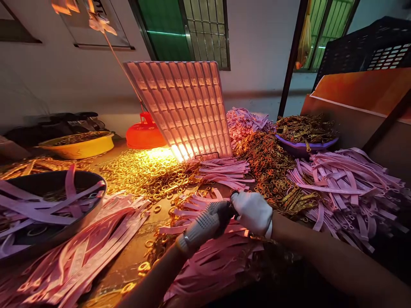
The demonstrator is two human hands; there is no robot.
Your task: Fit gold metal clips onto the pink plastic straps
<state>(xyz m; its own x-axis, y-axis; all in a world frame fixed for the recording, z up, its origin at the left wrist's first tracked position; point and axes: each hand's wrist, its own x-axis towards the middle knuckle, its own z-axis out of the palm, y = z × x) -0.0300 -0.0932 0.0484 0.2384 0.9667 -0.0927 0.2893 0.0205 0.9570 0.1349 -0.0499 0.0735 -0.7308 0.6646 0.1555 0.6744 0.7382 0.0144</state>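
Observation:
My left hand (205, 224), in a pale dotted glove with dark fingers, is closed and meets my right hand at the middle of the bench. White glove fabric covers my right hand (254, 210), whose fingers are also closed. Whatever sits between the fingers is hidden by the gloves. Beneath and in front of both hands lies a spread of pink straps (208, 265). Just beyond them is a smaller bundle of pink straps (224, 171). Gold-coloured rings (160, 179) are heaped to the far left of the hands, and gold-coloured metal clasps (265, 158) to the far right.
A red lamp (146, 133) shines beside a leaning ribbed panel (189, 102). On the left stand a dark basin (93, 201) holding straps, and a yellow basin (86, 147). More pink straps (349, 179) and a purple basin (305, 146) of clasps are at right.

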